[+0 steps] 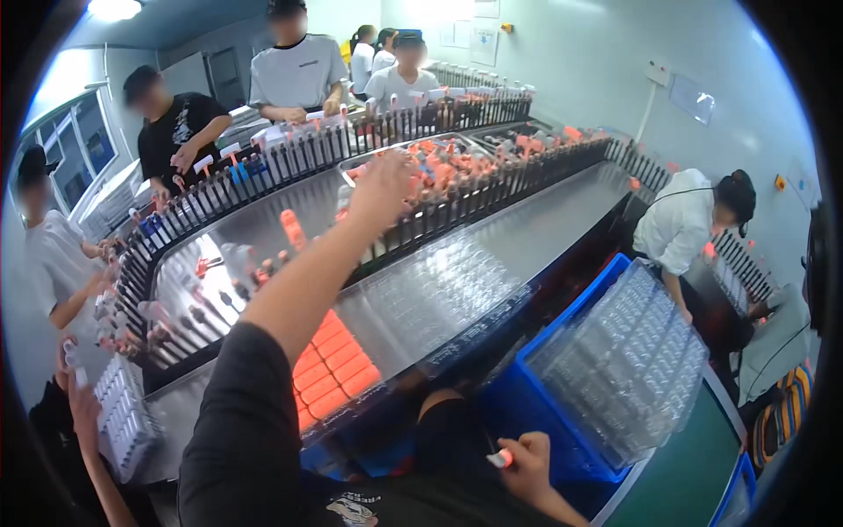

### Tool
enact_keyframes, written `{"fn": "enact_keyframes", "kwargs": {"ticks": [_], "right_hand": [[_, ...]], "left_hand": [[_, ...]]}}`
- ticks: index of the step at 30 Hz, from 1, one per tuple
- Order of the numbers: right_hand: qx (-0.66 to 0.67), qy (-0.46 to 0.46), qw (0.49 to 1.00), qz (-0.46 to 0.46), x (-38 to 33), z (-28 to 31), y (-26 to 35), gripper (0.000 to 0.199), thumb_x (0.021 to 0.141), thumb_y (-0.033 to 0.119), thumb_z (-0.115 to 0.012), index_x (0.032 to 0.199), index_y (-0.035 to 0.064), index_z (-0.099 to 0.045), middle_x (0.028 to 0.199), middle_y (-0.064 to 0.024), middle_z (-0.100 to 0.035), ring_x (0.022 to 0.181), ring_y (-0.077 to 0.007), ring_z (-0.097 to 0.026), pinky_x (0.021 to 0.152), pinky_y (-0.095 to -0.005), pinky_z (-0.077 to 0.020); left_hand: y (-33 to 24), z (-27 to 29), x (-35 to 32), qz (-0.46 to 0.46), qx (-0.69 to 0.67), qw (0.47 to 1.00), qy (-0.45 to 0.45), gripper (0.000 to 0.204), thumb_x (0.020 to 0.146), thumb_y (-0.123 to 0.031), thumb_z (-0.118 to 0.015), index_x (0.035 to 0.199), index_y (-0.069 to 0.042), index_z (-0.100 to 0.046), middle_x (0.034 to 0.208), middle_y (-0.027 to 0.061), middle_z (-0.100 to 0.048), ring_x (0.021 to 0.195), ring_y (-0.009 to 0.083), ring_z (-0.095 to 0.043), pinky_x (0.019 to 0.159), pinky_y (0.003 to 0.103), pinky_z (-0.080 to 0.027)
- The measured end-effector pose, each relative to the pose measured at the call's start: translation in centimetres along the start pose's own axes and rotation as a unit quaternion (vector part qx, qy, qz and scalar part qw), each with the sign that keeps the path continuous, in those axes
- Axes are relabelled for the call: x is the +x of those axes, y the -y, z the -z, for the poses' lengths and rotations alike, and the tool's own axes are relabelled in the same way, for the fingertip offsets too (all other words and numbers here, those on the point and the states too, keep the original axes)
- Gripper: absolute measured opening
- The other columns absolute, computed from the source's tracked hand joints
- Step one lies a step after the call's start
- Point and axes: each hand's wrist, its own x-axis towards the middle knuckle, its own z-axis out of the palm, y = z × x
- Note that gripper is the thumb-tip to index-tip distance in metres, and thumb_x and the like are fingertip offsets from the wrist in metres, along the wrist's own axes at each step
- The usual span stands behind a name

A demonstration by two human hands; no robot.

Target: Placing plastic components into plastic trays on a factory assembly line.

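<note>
My left hand [382,186] is stretched far forward over the oval conveyor, at a row of orange-capped pieces [439,171] standing in black holders. Motion blur hides whether its fingers hold one. My right hand [525,464] stays low near my body, pinched on a small white piece with an orange tip [500,458]. Under my left forearm lies a clear plastic tray [413,338] on the steel counter, its near part filled with orange pieces [338,369] and its far cells see-through.
A blue crate [544,360] at my right holds a tilted stack of clear trays [623,360]. Several people work around the conveyor [263,167]. At lower left another person's hand [75,386] is beside a tray of white tubes [123,422].
</note>
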Motion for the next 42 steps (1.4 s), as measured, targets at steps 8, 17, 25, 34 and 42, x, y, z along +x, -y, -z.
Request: {"fn": "enact_keyframes", "kwargs": {"ticks": [8, 17, 25, 34, 42], "right_hand": [[0.019, 0.039, 0.999, -0.001, -2.1, -0.3, -1.7, 0.037, 0.065, 0.009, -0.079, 0.101, 0.0106, -0.073, 0.09, -0.0099, -0.06, 0.085, -0.0297, -0.059, 0.074, -0.0394, -0.0457], [0.187, 0.167, 0.961, 0.113, 1.9, -11.5, 2.5, 0.043, 0.069, 0.007, -0.078, 0.111, 0.0071, -0.068, 0.093, -0.0126, -0.06, 0.091, -0.0326, -0.06, 0.081, -0.0406, -0.0478], [0.285, 0.196, 0.884, 0.314, 8.6, -20.2, 17.8, 0.054, 0.072, 0.005, -0.082, 0.12, 0.0013, -0.056, 0.103, -0.0184, -0.059, 0.09, -0.0355, -0.06, 0.078, -0.0411, -0.0494], [0.182, 0.313, 0.859, 0.363, 8.1, -26.0, 24.4, 0.029, 0.076, 0.014, -0.072, 0.104, 0.0093, -0.065, 0.104, -0.0083, -0.067, 0.099, -0.0318, -0.061, 0.089, -0.0438, -0.0448], [0.221, 0.314, 0.841, 0.381, 8.5, -26.1, 24.5, 0.023, 0.077, 0.017, -0.072, 0.097, 0.0098, -0.064, 0.101, -0.0049, -0.067, 0.096, -0.0288, -0.062, 0.086, -0.0429, -0.0458]], "left_hand": [[8.5, -1.3, 0.7, 0.048, -0.145, 0.92, 0.36, 0.046, 0.063, -0.029, -0.086, 0.102, -0.009, -0.073, 0.1, 0.0143, -0.071, 0.096, 0.0322, -0.068, 0.084, 0.044, -0.051], [4.2, 13.8, -12.8, 0.234, -0.205, 0.932, 0.189, 0.046, 0.08, -0.034, -0.074, 0.119, -0.011, -0.065, 0.107, 0.0166, -0.071, 0.1, 0.0374, -0.067, 0.083, 0.049, -0.052], [-5.0, 25.2, -44.5, 0.442, -0.18, 0.853, 0.212, 0.04, 0.086, -0.026, -0.07, 0.118, -0.007, -0.054, 0.092, 0.0181, -0.068, 0.087, 0.0401, -0.066, 0.075, 0.051, -0.051], [-5.7, 22.4, -53.6, 0.428, -0.115, 0.886, 0.133, 0.032, 0.074, -0.017, -0.075, 0.103, -0.008, -0.065, 0.108, 0.01, -0.062, 0.107, 0.0317, -0.059, 0.091, 0.044, -0.047], [-5.3, 22.2, -53.3, 0.414, -0.156, 0.889, 0.119, 0.029, 0.071, -0.019, -0.078, 0.098, -0.012, -0.07, 0.102, 0.0081, -0.059, 0.106, 0.0315, -0.056, 0.09, 0.043, -0.047]]}}
